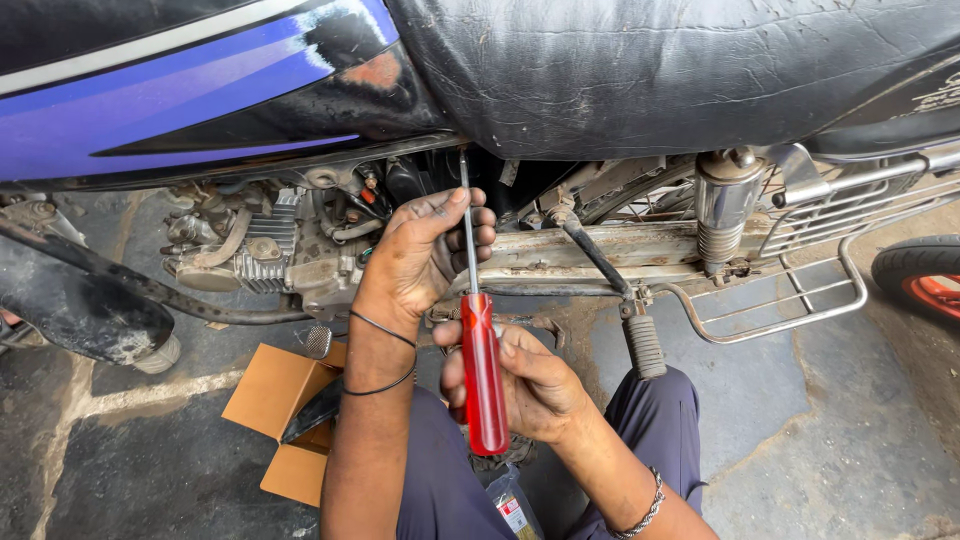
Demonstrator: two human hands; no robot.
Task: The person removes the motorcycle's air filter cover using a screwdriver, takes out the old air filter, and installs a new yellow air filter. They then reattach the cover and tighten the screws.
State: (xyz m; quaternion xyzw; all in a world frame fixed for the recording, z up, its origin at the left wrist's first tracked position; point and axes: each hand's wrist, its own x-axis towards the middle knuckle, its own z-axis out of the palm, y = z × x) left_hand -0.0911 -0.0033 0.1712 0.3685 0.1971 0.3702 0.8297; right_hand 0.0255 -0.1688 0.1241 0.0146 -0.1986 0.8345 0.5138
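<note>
Fingers of right hand (530, 385) clenched on red screwdriver (483, 370), left hand (425, 250) steadying shaft, open cardboard box (275, 400) below

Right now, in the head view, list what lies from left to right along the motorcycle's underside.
Black exhaust pipe → finned engine → left hand → red-handled screwdriver held by the right hand → black kick lever → chrome shock absorber → chrome side rack → tyre.
</note>
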